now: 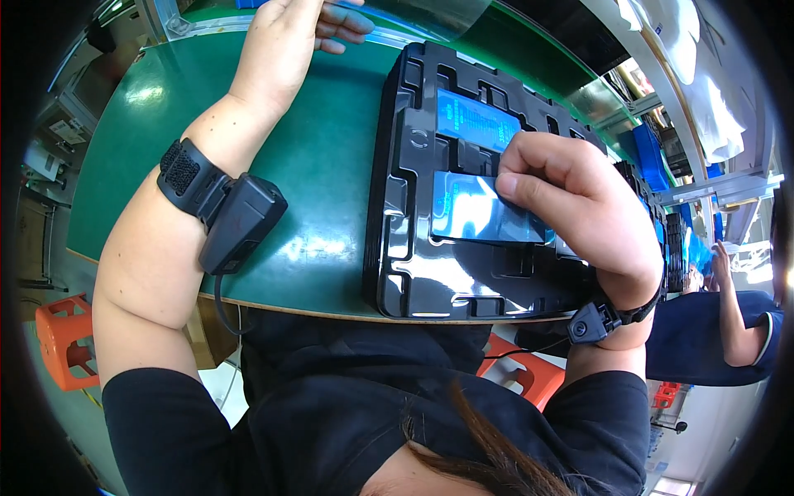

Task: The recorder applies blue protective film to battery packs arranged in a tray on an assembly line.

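Observation:
A black moulded plastic tray (397, 281), apparently the top one of a stack, lies on the right half of the green table. Over it, my right hand (579, 190) pinches the right part of a flat blue battery (471, 211) between thumb and fingers. The battery has a shiny face and lies in or just above a tray pocket; I cannot tell which. Behind it, a second blue battery (475, 120) with white print rests in another pocket. My left hand (302, 21) reaches to the table's far side, fingers stretched out, partly cut off by the top edge; no object shows in it.
The green table top (322, 207) spreads left of the tray. Black devices are strapped to both my wrists, with cables. Blue bins (652, 157) and more black trays (674, 248) stand at the right. A person (711, 331) is beyond them. Orange stools (66, 343) stand below.

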Available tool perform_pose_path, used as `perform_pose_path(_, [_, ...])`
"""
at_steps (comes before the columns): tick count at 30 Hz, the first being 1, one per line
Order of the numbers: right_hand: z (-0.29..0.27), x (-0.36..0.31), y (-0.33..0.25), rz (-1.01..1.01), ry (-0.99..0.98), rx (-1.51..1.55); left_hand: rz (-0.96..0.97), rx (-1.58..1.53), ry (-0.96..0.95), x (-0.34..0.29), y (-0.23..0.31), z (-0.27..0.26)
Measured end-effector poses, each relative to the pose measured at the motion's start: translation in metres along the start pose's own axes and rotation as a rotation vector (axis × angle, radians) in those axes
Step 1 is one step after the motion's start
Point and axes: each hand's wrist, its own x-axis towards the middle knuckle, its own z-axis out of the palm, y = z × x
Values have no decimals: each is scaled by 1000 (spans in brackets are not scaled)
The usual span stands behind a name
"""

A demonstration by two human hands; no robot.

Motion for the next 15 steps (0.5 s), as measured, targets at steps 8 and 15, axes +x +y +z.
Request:
perform_pose_path(8, [8, 0, 4, -182, 62, -195, 5, -1, 5, 1, -1, 2])
perform_pose_path(15, [5, -5, 5, -223, 142, -433, 87, 197, -76, 0, -2, -10])
